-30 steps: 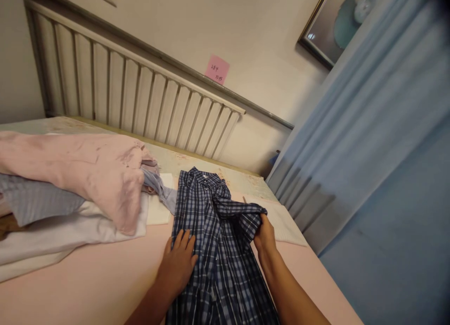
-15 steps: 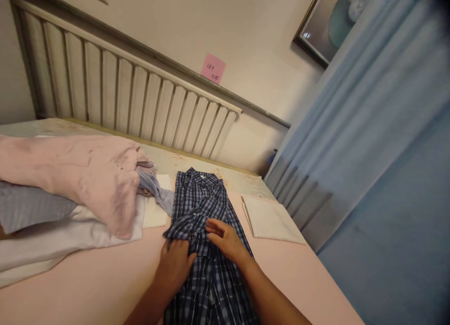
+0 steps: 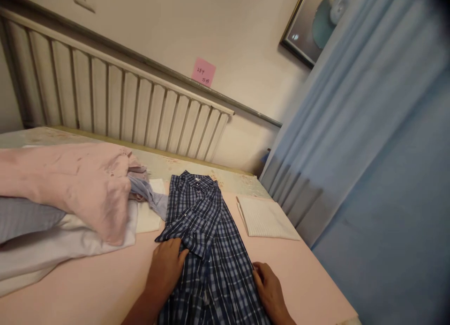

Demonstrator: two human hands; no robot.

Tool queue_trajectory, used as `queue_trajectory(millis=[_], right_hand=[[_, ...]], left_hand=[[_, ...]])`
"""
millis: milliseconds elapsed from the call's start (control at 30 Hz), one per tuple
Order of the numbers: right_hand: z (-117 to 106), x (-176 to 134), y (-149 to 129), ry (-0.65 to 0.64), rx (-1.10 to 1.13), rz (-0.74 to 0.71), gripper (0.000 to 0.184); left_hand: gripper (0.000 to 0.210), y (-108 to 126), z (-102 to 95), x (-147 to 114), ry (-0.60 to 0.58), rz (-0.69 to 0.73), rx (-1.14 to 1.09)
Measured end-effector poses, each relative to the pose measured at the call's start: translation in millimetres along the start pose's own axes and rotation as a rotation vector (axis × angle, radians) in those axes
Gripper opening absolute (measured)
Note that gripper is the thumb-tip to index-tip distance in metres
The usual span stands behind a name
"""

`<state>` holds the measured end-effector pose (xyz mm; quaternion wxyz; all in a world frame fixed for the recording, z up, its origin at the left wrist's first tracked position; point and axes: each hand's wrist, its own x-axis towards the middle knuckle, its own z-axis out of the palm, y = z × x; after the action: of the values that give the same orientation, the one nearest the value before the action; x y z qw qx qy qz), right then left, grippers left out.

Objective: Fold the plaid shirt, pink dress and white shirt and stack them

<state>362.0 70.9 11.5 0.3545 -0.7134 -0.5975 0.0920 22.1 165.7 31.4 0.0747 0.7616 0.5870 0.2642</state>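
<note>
A dark blue plaid shirt [image 3: 225, 250] lies lengthwise on the pink cover, collar at the far end, with one sleeve [image 3: 191, 229] folded diagonally across its front. My left hand [image 3: 165, 266] is at the shirt's left edge, just below the sleeve's cuff, its fingers bent and closed on the fabric. At the right edge, lower down, my right hand [image 3: 270, 287] has its thumb and curled fingers closed at the side of the shirt. The fingertips of both hands are partly hidden.
A heap of clothes lies to the left, with a pink garment [image 3: 87, 180] over grey-blue and white ones [image 3: 77, 243]. On the right is a folded cream cloth [image 3: 269, 219]. Beyond the bed stands a radiator [image 3: 137, 109]; a blue curtain [image 3: 337, 142] hangs along the right.
My right hand has left the folded sleeve and moved right and nearer, to the shirt's right edge. The sleeve now lies flatter. My left hand stays by the cuff. The view has shifted slightly.
</note>
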Motion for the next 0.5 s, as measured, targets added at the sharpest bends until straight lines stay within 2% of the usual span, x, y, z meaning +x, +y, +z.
queue_trajectory(millis=[100,200,300,500], right_hand=[[0,3,-2,-0.078,0.013,-0.092,0.030],[0,23,-4,-0.078,-0.011,-0.074,0.034],[6,44,-1,-0.032,-0.122,-0.073,0.036],[22,55,6,0.007,-0.374,-0.132,0.029]], left_hand=[[0.022,1,-1.6,-2,0.114,0.044,0.066],[0.043,0,2.5,-2,0.192,0.134,0.100],[0.060,-5,10.5,0,0.187,0.227,0.136],[0.052,-3,20.2,7,0.111,0.342,0.216]])
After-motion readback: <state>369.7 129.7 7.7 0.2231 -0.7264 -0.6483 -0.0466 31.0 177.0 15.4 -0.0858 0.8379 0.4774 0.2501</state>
